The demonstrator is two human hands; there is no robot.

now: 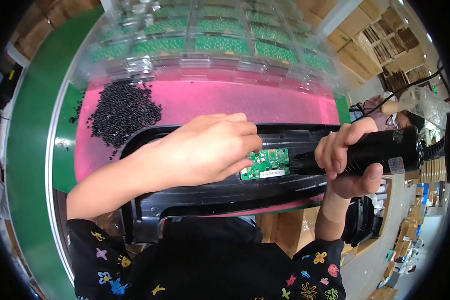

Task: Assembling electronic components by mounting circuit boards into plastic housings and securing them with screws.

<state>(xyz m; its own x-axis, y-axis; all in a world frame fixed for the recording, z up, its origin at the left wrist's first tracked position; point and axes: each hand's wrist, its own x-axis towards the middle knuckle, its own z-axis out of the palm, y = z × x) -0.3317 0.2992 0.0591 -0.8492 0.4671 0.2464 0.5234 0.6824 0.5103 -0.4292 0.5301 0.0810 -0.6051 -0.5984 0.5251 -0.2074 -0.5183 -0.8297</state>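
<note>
At the left we have a green tabletop (pixel 65 142) edged with a white strip. A pink mat (pixel 210 102) lies on it, and near the mat's left side we see a loose heap of small black pieces (pixel 122 112). Behind the heap and across the far side stand clear plastic trays (pixel 200 62) with rows of green boards (pixel 220 44) in them.

Nearer to us, a long black plastic shell (pixel 185 197) spans the mat's near part, its left end curving toward us. Our left hand (pixel 210 147) reaches over it, fingers bent, thumb and forefinger narrowly apart at the left end of a green circuit board (pixel 270 160); we cannot tell whether they grip anything. That board lies within the shell, a white label along its near edge.

At the board's right end is the nose of a black power screwdriver (pixel 390 150), angled sideways; whether it touches is unclear. The fingers of our right hand (pixel 337 152) are wrapped around its body. Farther right, we see cardboard boxes (pixel 352 57) and another person (pixel 374 107).
</note>
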